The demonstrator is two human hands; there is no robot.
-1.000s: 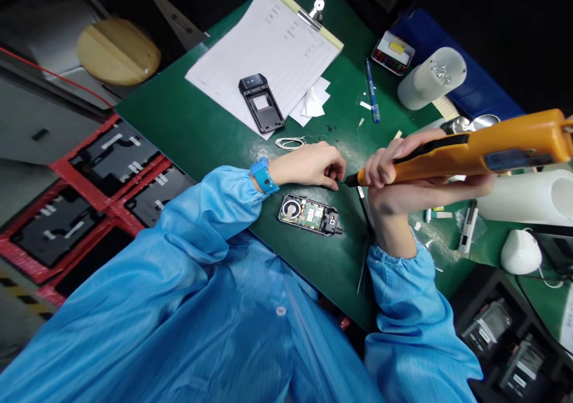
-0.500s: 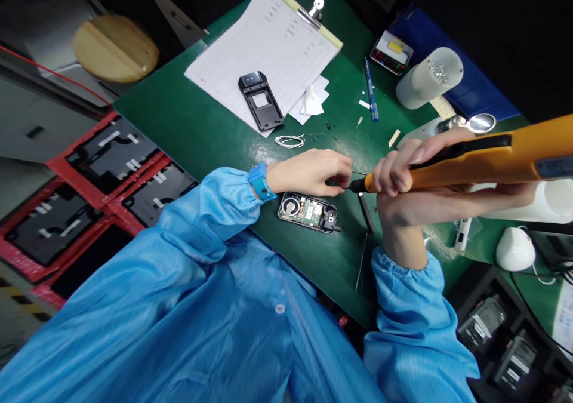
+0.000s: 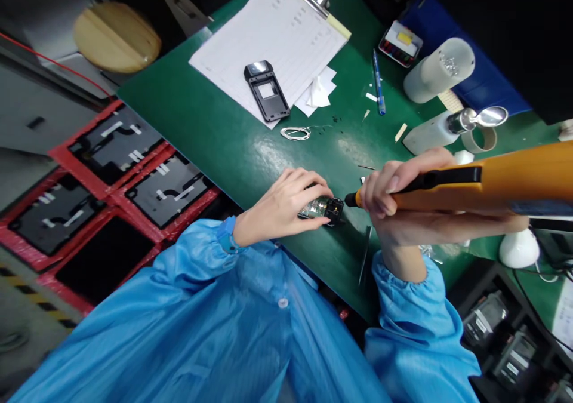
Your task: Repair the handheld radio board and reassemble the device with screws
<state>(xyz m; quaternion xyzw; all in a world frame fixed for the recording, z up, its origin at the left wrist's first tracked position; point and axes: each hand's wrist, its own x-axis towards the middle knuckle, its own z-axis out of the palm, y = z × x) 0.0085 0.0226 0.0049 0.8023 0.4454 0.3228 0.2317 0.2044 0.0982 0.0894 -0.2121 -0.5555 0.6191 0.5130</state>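
My left hand [image 3: 280, 206] lies over a small opened device [image 3: 323, 209] with a bare circuit board, near the front edge of the green table [image 3: 215, 134]; its fingers curl around the device and hold it down. My right hand [image 3: 405, 197] is wrapped round an orange electric screwdriver [image 3: 483, 179]. The screwdriver's dark tip sits right at the device's right end. Most of the device is hidden under my left hand.
A black device back cover [image 3: 267, 91] lies on a clipboard with paper [image 3: 277, 39] at the back. A wire coil [image 3: 295, 132], a blue pen [image 3: 378, 83], white cylinders [image 3: 441, 68], a metal-topped bottle [image 3: 447, 129] and a mouse [image 3: 519, 249] lie around. Red trays [image 3: 102, 176] stand left.
My left hand has moved down from beside the screwdriver tip onto the device and now covers it. The screwdriver tip has come down to the device's right end.
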